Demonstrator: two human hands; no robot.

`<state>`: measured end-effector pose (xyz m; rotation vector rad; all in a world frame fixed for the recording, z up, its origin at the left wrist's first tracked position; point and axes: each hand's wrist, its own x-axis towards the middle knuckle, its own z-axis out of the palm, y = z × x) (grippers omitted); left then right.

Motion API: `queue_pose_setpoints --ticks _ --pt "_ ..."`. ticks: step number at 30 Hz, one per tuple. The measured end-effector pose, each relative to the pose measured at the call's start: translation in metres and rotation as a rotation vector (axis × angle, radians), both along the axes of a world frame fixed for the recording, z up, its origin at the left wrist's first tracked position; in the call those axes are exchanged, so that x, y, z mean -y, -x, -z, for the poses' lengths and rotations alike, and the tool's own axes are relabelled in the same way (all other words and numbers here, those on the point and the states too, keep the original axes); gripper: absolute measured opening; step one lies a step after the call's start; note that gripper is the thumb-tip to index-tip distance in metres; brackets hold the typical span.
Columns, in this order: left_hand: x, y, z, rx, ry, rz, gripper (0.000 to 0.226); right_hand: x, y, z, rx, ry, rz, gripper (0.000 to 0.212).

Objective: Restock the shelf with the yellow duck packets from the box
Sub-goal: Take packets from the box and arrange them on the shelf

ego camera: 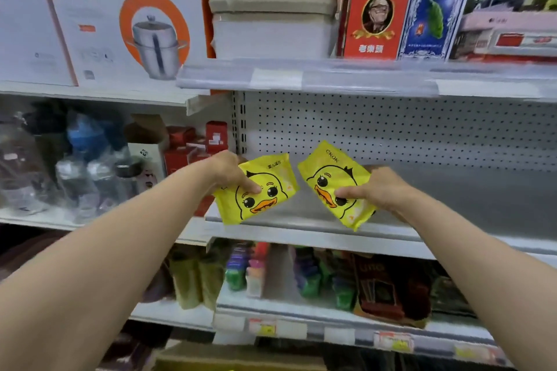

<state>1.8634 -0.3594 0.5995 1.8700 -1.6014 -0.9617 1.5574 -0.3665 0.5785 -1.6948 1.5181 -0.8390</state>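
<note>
Your left hand (229,172) grips the left packet (266,199), a yellow wrapper printed with a duck face. The thumb presses on the duck's forehead and the other fingers are hidden behind the wrapper. Your right hand (378,190) pinches the right packet (331,178) in the same manner, thumb on the front beside the beak. Both packets are tilted. Their inner edges come close together between your two grips, with a narrow gap showing.

Beyond and beneath both grips lies the grey shelf (458,190). The packets' lower corners hang over its front lip and appear to be clear of the deck, though the angle does not settle it. Behind the packets stands the perforated back panel (391,126).

Outboard of your left grip, red boxes (193,144) and clear bottles (75,172) fill the neighbouring bay. Below your wrists, small coloured packs (310,274) sit on the next level down.
</note>
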Motion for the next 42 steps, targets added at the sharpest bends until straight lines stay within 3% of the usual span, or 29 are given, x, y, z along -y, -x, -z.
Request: queue_pose_setpoints --ticks 2,3,6,14,18,25,42 --pt "0.035 -0.017 0.0 0.036 0.005 0.026 0.115 0.019 -0.011 -0.001 -0.032 0.026 0.034 0.031" --pt "0.052 -0.024 -0.001 0.07 0.008 0.073 0.119 0.03 -0.017 -0.001 -0.075 0.047 0.051 0.032" --pt "0.095 -0.037 -0.003 0.272 0.061 0.122 0.091 0.059 -0.033 -0.003 -0.258 0.067 0.097 0.031" --pt "0.181 -0.041 0.01 0.409 0.115 0.192 0.05 0.109 -0.044 0.0 -0.273 0.101 0.137 0.032" --pt "0.205 -0.031 0.012 0.522 0.194 0.236 0.061 0.135 -0.044 0.003 -0.319 0.119 0.16 0.034" --pt "0.238 -0.025 0.012 0.575 0.235 0.255 0.06 0.17 -0.047 0.008 -0.421 0.155 0.052 0.036" --pt "0.297 -0.01 0.026 0.593 0.331 0.26 0.065 0.211 -0.019 0.01 -0.338 0.122 -0.021 0.039"
